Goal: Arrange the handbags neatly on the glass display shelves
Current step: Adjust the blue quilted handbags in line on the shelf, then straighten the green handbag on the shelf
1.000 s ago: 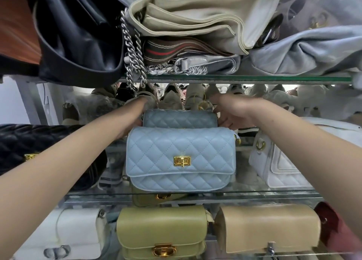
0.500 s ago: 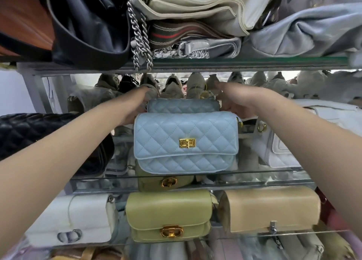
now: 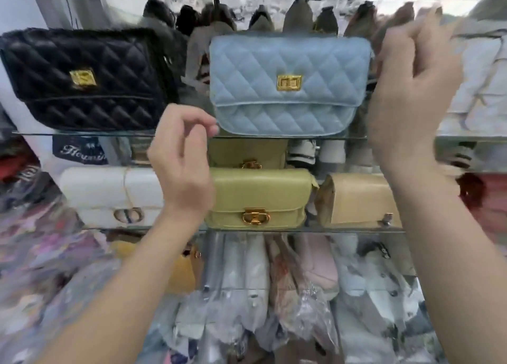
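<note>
The blue bag (image 3: 288,84) stood upright in the upper middle of the frame, on the upper glass shelf (image 3: 109,134), its gold clasp facing out. The black bag (image 3: 82,78) sat on the same shelf at upper left, apart from the blue one.

The left hand (image 3: 181,163) hung in front of the shelf edge at the centre. Its fingers were loosely curled and held nothing, with thumb and forefinger just beside the blue bag's lower left corner. Whether they touched it could not be told.

The right hand (image 3: 408,95) was raised at the upper right, just beside the bag's right edge. It was blurred, its fingers relaxed and parted, gripping nothing.

On the lower shelf (image 3: 343,229) a white bag (image 3: 109,193), a green bag (image 3: 258,196) and a tan bag (image 3: 356,199) stood in a row.
</note>
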